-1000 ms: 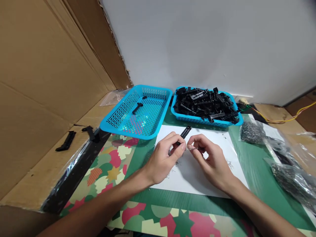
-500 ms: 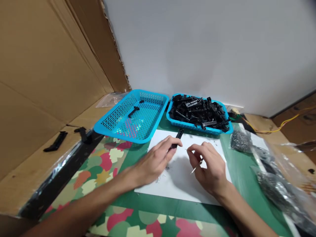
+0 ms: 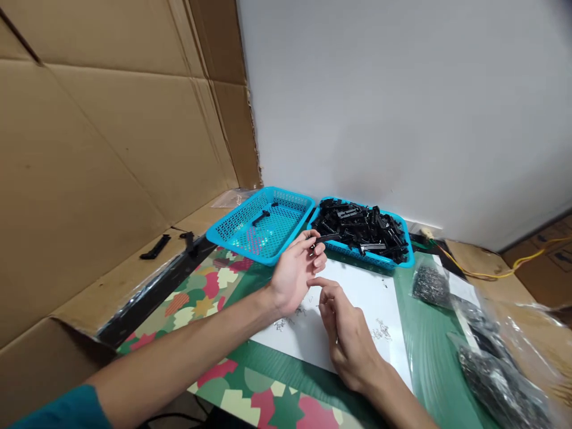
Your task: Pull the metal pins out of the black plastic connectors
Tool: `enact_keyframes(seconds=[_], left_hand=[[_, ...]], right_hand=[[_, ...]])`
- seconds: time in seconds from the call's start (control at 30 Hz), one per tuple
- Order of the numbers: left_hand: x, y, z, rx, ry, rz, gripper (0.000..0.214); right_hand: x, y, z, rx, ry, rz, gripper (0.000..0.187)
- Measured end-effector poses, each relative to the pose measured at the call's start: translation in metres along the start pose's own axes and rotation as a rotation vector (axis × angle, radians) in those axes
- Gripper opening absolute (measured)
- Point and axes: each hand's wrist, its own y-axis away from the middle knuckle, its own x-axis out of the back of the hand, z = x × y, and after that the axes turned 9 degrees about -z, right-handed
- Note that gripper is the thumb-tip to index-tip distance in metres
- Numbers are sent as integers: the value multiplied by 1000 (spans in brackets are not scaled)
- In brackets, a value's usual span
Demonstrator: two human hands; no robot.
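My left hand (image 3: 292, 277) is turned palm partly upward, thumb and fingers pinching a slim black plastic part (image 3: 329, 237). That part juts right, in front of the full basket. My right hand (image 3: 353, 336) is just below, with its index fingertip at the left palm and the other fingers curled in. Whatever those curled fingers hold is hidden. Both hands are above a white sheet of paper (image 3: 357, 286). Tiny wiry metal pieces (image 3: 381, 330) lie scattered on the sheet's right, and more small pieces (image 3: 281, 323) lie by my left wrist.
A blue basket (image 3: 223, 231) at back left holds a couple of black parts. Beside it, another blue basket (image 3: 402, 262) is heaped with black parts (image 3: 353, 226). Clear bags of small metal pieces (image 3: 431, 286) lie right. Two black parts (image 3: 155, 246) rest left, near a cardboard wall (image 3: 111, 131).
The view has swung left. My left hand has rolled palm-up with the black part, and my right hand has moved in against it. The thin pale tool in my right hand no longer shows.
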Motion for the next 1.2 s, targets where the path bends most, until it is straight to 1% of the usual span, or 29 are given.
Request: enact_keyframes(seconds=[0.07,0.13,0.23,0.43,0.53,0.67,0.8,0.93,1.03,1.2], left_hand=[[0,-1,3,-33,13,41,13],[2,-3,6,-70,7,78,12],[7,-7,10,-104,5,100,11],[13,-8,9,-91,66,119,9],[14,-11,12,-104,105,129,8],[14,-17,16,-119,139,140,9],[13,-20,15,-95,172,151,11],[13,-24,14,-94,209,164,14],[15,-26,15,-93,240,169,16],[16,-25,13,-68,292,177,17]], right_hand=[[-2,1,0,-29,1,-28,38],[-3,2,1,-60,8,-49,36],[-4,2,2,-74,39,-74,35],[-9,2,-5,-31,75,-61,43],[-13,3,-6,13,141,-54,49],[-15,6,-5,51,209,-24,49],[-16,6,-6,62,215,-4,56],[-19,5,-3,90,313,-2,59],[-19,5,1,74,337,25,61],[-16,4,-1,-16,224,56,61]])
